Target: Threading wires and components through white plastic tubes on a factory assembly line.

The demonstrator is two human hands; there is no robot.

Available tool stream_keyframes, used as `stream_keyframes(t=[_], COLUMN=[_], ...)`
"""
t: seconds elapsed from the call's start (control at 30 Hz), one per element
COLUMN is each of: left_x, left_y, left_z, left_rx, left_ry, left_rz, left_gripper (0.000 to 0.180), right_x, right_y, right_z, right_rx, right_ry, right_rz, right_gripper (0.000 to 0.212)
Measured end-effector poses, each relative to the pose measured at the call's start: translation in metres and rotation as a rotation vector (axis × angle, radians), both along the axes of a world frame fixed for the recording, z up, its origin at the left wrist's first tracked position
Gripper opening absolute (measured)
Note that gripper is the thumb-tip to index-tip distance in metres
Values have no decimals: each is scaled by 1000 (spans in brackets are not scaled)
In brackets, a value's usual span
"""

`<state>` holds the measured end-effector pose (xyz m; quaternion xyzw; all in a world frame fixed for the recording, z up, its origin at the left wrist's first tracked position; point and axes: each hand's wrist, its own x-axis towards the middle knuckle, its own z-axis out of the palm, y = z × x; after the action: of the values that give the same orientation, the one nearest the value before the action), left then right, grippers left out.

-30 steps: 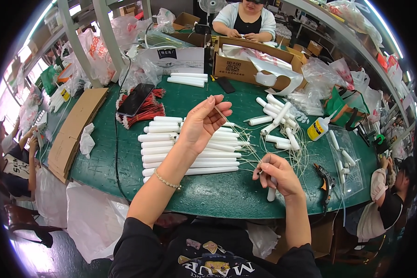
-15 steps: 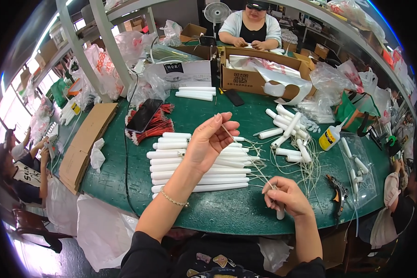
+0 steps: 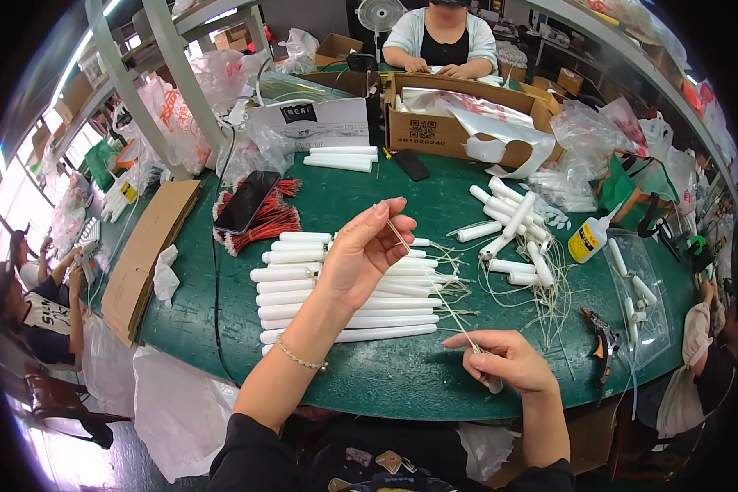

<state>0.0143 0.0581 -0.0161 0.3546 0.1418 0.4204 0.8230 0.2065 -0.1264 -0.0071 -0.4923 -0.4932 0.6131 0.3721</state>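
Observation:
My left hand is raised over the table with thumb and forefinger pinching the end of a thin whitish wire. That wire runs down in a nearly straight line to my right hand near the table's front edge. My right hand is closed round a short white tube, of which only the lower end shows below the fingers; its forefinger points out to the left. Under my left forearm lies a row of long white tubes, with wires trailing from their right ends.
Short white tubes with tangled wires are heaped at the right. Beside them stand a yellow-labelled glue bottle and pliers. A phone rests on red wires. Cardboard boxes line the back, where a person sits.
The wire is now stretched straighter and shows along more of its length between my hands. My right forefinger has straightened out to the left. The whole view has shifted slightly.

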Motion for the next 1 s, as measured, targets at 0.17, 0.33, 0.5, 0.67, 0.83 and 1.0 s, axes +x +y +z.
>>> stream_keyframes(t=[0.17,0.33,0.5,0.67,0.83,1.0], left_x=[-2,0,2,0,3,-1], left_y=[4,5,13,16,14,13], left_z=[-4,-8,-9,-11,-13,-10], left_rx=[18,29,23,22,4,-38], left_ry=[-26,-80,-113,-170,-146,-23], left_rz=[14,1,37,15,30,-6], left_gripper=[28,28,27,26,28,35], right_x=[-3,-2,1,1,0,-1], right_y=[2,-1,6,11,7,5], right_z=[-5,-7,-14,-21,-29,-32], right_rx=[17,-65,28,86,250,371], right_ry=[30,144,179,224,79,16], right_rz=[-32,-117,-246,-390,-494,-607], right_gripper=[42,23,20,28,26,22])
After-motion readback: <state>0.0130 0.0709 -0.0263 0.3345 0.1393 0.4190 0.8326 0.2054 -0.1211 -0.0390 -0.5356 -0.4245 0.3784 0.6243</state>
